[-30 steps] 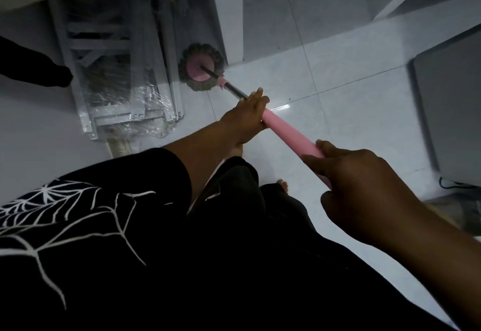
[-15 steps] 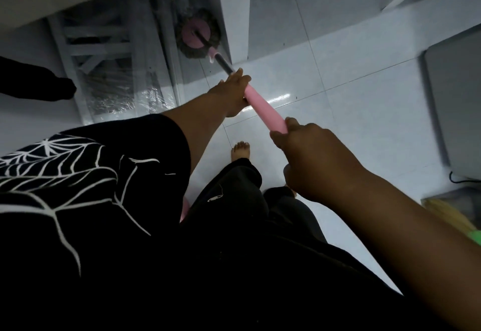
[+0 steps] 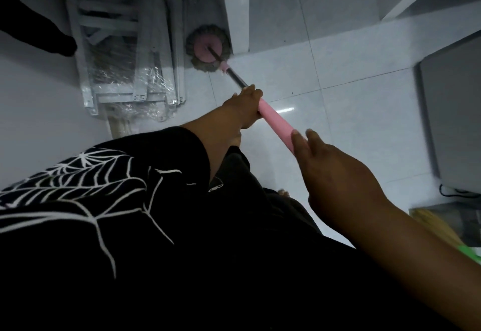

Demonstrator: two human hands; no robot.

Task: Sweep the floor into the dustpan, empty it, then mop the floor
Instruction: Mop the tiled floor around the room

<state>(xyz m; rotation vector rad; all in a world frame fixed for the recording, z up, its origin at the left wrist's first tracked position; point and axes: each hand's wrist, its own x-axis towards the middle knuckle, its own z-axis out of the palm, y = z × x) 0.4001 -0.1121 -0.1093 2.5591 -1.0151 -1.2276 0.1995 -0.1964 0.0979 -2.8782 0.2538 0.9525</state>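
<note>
We see the mop head on the floor tiles, close between a plastic-wrapped white frame and a white cabinet corner. Open tile runs rightward to a grey panel. The left hand clasps the pink handle. The right hand covers its end, and we cannot tell its grip.

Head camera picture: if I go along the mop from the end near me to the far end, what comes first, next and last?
right hand → pink handle → left hand → metal rod → round mop head
</note>
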